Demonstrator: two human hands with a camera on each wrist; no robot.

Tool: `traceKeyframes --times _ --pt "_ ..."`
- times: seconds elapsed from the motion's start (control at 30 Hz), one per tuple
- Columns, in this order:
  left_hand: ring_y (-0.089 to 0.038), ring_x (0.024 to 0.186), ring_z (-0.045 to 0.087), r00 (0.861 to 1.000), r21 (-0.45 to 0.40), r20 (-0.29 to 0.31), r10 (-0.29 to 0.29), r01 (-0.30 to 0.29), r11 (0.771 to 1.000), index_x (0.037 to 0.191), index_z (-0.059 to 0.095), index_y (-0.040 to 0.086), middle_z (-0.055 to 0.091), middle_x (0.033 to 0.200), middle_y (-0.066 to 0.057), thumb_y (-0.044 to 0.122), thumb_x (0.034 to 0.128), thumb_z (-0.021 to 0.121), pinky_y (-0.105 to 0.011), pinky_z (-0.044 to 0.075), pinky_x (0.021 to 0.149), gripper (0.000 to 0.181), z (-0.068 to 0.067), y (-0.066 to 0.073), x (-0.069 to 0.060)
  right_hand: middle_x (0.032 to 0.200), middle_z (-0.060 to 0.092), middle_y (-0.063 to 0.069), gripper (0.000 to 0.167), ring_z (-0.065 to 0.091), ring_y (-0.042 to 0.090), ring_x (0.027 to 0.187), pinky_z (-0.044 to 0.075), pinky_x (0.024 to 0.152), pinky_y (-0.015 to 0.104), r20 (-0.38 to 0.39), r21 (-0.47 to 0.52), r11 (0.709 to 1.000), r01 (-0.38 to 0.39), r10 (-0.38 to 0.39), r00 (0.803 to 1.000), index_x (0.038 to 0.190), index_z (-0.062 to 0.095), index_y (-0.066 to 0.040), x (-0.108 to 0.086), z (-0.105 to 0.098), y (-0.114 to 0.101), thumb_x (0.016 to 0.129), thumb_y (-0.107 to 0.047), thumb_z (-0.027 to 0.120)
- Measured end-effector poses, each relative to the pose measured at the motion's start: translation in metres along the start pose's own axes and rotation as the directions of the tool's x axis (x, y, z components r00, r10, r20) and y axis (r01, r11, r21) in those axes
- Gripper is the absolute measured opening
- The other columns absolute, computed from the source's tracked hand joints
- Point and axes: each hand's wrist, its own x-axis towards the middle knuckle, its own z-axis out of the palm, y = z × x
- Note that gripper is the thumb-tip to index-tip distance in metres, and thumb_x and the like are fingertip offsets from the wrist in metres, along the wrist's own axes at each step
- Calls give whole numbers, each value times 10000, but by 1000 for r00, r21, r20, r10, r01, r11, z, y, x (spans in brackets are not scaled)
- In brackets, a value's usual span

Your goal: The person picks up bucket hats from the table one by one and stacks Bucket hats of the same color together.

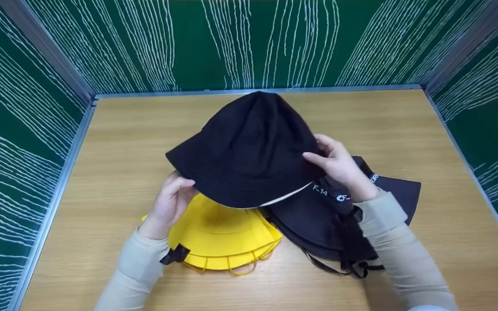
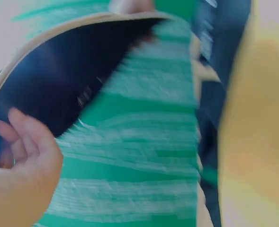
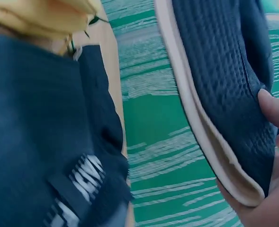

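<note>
A black bucket hat [image 1: 253,151] with a pale edge is held up above the table, crown up. My left hand [image 1: 172,202] pinches its brim at the left; in the left wrist view that hand [image 2: 30,146] lies against the hat's dark side [image 2: 68,71]. On the right, my right hand [image 1: 339,162] grips the brim, thumb on the outside, as the right wrist view also shows at the quilted brim [image 3: 215,71]. Below lie stacked yellow hats [image 1: 227,242], partly covered by the black one. Dark hats with white lettering [image 1: 309,224] lie beneath my right forearm.
The wooden table [image 1: 123,129] bears both piles. Green panels with white streaks [image 1: 188,43] wall the back and both sides, with metal rails [image 1: 54,190] along the edges. Black straps [image 1: 357,270] trail from the dark pile toward the front.
</note>
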Motion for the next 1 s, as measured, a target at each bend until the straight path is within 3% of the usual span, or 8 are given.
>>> traceKeyframes --times 0.17,0.3,0.47,0.63,0.73,0.83,0.93,1.0 --pt "-51 853 568 983 182 -185 -3 37 983 1179 491 41 597 970 77 -9 882 341 -237 442 854 336 -17 -6 -3 878 691 -59 294 585 -54 819 458 720 113 -18 -224 936 272 -283 959 1080 619 93 -9 -11 -21 791 116 664" --pt "-56 894 571 964 222 -264 -12 73 972 1186 474 15 574 1013 65 0 896 358 -230 436 858 312 -27 -9 0 887 699 145 311 588 -86 889 452 766 90 58 -336 758 559 -576 816 992 665 54 -15 -18 -43 703 157 715" --pt "-87 1044 548 971 283 -236 26 43 958 1264 430 0 581 1108 29 35 924 391 -250 397 962 344 -31 -11 5 865 705 126 154 640 65 839 467 762 127 176 -317 629 710 -697 696 980 692 8 -23 -24 -68 840 -54 697" --pt "-243 1251 459 989 448 -147 -29 92 889 1345 369 -64 526 1297 -164 96 943 461 -391 304 1100 443 -30 -13 8 702 622 74 281 505 145 605 402 595 220 258 -314 538 783 -745 615 970 683 12 -27 -23 -74 943 -246 576" --pt "-312 1315 388 982 535 -76 -173 186 824 1398 339 -36 427 1401 -223 125 932 548 -444 265 1128 536 -31 -16 7 651 562 51 276 432 122 564 357 559 239 281 -323 508 799 -754 593 980 677 8 -27 -23 -75 948 -242 566" --pt "-295 1269 445 950 599 27 -311 234 766 1403 344 -36 452 1384 -221 135 902 626 -411 329 1098 600 -32 -21 5 667 579 58 285 448 126 572 367 560 237 279 -320 514 796 -752 597 986 673 15 -28 -23 -74 948 -245 565" --pt "-201 1140 560 928 646 85 -363 226 729 1340 437 -45 562 1282 -184 150 891 654 -318 439 1000 535 -33 -25 4 710 619 73 301 474 131 596 384 570 233 267 -314 536 784 -742 615 986 671 23 -27 -24 -74 947 -255 563" --pt "-133 1053 602 934 671 62 -352 222 708 1266 515 -45 617 1212 -159 147 888 658 -265 480 929 448 -34 -26 3 756 654 87 299 510 138 620 403 585 229 258 -310 555 772 -732 630 986 674 23 -28 -25 -73 941 -255 574"
